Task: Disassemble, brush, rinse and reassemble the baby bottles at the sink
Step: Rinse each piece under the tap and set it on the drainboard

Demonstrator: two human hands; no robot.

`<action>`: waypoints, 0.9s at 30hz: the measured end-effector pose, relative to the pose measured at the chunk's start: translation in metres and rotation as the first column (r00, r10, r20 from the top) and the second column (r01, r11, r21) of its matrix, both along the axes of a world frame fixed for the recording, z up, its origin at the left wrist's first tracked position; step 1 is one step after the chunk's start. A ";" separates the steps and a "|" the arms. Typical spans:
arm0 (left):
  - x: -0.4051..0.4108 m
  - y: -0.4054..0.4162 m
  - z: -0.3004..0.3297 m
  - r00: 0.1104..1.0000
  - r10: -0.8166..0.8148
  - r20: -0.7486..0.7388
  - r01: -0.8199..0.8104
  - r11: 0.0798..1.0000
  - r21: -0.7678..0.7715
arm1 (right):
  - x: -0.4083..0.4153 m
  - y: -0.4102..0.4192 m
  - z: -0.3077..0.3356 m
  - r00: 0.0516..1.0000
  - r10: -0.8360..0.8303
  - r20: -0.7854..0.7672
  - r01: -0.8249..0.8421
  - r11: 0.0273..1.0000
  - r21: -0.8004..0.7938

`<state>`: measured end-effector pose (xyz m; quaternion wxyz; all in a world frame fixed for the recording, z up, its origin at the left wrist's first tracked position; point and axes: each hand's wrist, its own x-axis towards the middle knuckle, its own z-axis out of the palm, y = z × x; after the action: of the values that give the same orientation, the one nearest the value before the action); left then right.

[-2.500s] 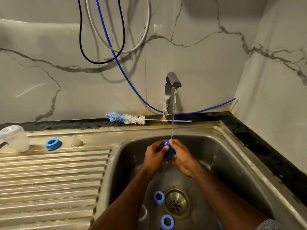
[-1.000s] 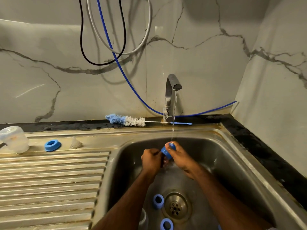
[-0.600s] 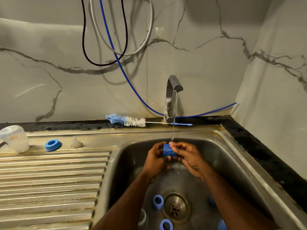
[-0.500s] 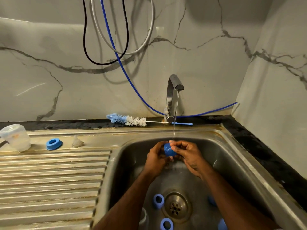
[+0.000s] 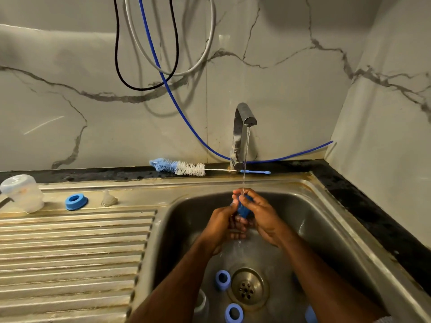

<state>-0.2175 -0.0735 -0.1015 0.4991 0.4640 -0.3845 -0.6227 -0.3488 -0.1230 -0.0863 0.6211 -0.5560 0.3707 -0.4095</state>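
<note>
Ring: a blue ring (image 5: 242, 209) is held under the tap (image 5: 242, 127) stream, centre frame, above the sink (image 5: 326, 229).
Left hand (image 5: 219, 227): fingers are curled round the ring.
Right hand (image 5: 263, 217): fingertips are pinched on the ring's top.
Drainboard: a brush (image 5: 184, 167) is laid behind, upper centre.

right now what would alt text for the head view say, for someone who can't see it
Both hands, left hand and right hand, hold a blue bottle ring under the running tap over a steel sink. More blue rings lie by the drain; a bottle brush rests on the back ledge.
</note>
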 end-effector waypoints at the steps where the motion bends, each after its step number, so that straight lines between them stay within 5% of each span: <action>1: 0.002 -0.001 0.000 0.999 -0.006 -0.043 0.007 1.000 0.030 | -0.002 0.000 -0.002 0.999 0.031 -0.014 -0.031 0.999 -0.010; 5: 0.003 -0.004 -0.003 0.997 0.062 -0.036 -0.062 0.998 -0.004 | 0.010 0.006 0.000 0.994 -0.041 -0.105 0.038 0.999 -0.030; 7: 0.000 -0.008 -0.011 0.969 0.135 0.206 -0.098 0.979 -0.181 | 0.014 0.007 0.003 0.972 -0.161 -0.172 0.160 0.987 -0.018; 11: 0.004 -0.015 -0.023 0.750 0.350 0.562 -0.105 0.901 -0.421 | 0.009 -0.001 -0.010 0.930 -0.148 -0.338 0.164 0.986 0.020; 14: 0.007 -0.013 -0.018 0.698 0.431 0.572 -0.133 0.863 -0.488 | 0.008 -0.002 -0.013 0.896 -0.115 -0.428 0.161 0.984 0.072; 18: 0.006 -0.015 -0.022 0.698 0.431 0.572 -0.148 0.868 -0.473 | 0.006 -0.002 -0.009 0.858 -0.127 -0.498 0.105 0.992 -0.072; 22: 0.007 -0.013 -0.019 0.769 0.369 0.522 -0.163 0.903 -0.398 | 0.003 0.000 -0.013 0.833 -0.018 -0.553 -0.044 0.994 -0.100; 27: 0.013 -0.012 -0.018 0.856 0.322 0.404 -0.226 0.936 -0.268 | 0.004 -0.005 -0.019 0.805 -0.141 -0.577 0.053 0.985 -0.166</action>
<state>-0.2043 -0.0855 -0.1191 0.5290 0.5877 -0.4810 -0.3787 -0.3449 -0.1282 -0.1055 0.4137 -0.6779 0.5421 -0.2745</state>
